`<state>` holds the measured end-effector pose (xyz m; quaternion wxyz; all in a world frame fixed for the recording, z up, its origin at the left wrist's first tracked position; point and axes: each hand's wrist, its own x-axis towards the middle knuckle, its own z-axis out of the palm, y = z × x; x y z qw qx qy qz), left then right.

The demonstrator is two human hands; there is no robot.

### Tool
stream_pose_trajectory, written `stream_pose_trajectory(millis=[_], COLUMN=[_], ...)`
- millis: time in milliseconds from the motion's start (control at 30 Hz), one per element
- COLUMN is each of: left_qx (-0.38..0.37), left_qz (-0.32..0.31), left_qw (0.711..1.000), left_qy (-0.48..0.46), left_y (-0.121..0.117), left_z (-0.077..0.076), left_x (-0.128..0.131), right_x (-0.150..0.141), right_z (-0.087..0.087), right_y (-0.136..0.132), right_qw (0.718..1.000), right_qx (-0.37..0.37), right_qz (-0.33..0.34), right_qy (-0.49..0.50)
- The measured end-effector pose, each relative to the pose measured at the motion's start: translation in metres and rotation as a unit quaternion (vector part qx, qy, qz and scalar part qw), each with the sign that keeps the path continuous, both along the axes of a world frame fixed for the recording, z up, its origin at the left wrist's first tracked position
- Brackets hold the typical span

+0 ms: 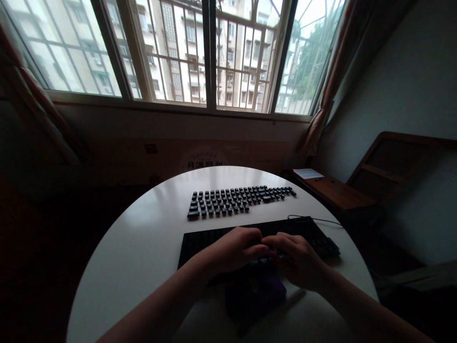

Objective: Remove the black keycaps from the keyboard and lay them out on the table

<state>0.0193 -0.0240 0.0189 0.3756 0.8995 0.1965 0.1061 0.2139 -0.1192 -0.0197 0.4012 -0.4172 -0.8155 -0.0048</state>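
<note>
A black keyboard (214,236) lies on the round white table, with keys still seated at its right end. Over its middle, my left hand (244,245) and my right hand (296,255) meet at the fingertips. Both have their fingers bent and drawn together; whatever they hold is too small and dark to make out. Behind the keyboard, loose black keycaps (228,202) stand in several rows. On the near side, a dark purple cloth-like item (271,290) lies partly beneath the hands. Next to it is a thin dark stick-like object (296,297).
The white table (121,267) has a curved edge all round. A cable (324,220) runs off the keyboard's back right. To the right stands a wooden chair (357,195) with a paper (307,173) on its seat. A barred window (210,57) is ahead.
</note>
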Motion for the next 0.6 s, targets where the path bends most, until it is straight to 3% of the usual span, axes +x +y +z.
stream_pose_trajectory(millis=[300, 400, 467, 600], left_qx=[0.000, -0.001, 0.039, 0.188], left_qz=[-0.024, -0.025, -0.010, 0.016], left_qw=[1.000, 0.999, 0.999, 0.980], left_qy=[-0.016, -0.023, -0.018, 0.059], left_y=[-0.001, 0.001, 0.004, 0.008], left_z=[-0.005, -0.004, -0.003, -0.001], left_x=[0.002, 0.000, -0.003, -0.008], right_x=[-0.001, 0.001, 0.007, 0.030], right_z=[-0.003, 0.000, 0.003, 0.014], right_y=[0.004, 0.004, 0.008, 0.032], right_qw=[0.998, 0.997, 0.996, 0.984], right_qx=[-0.036, -0.054, -0.063, -0.126], right_qz=[0.037, 0.013, -0.035, -0.125], right_qy=[0.028, 0.044, 0.049, 0.022])
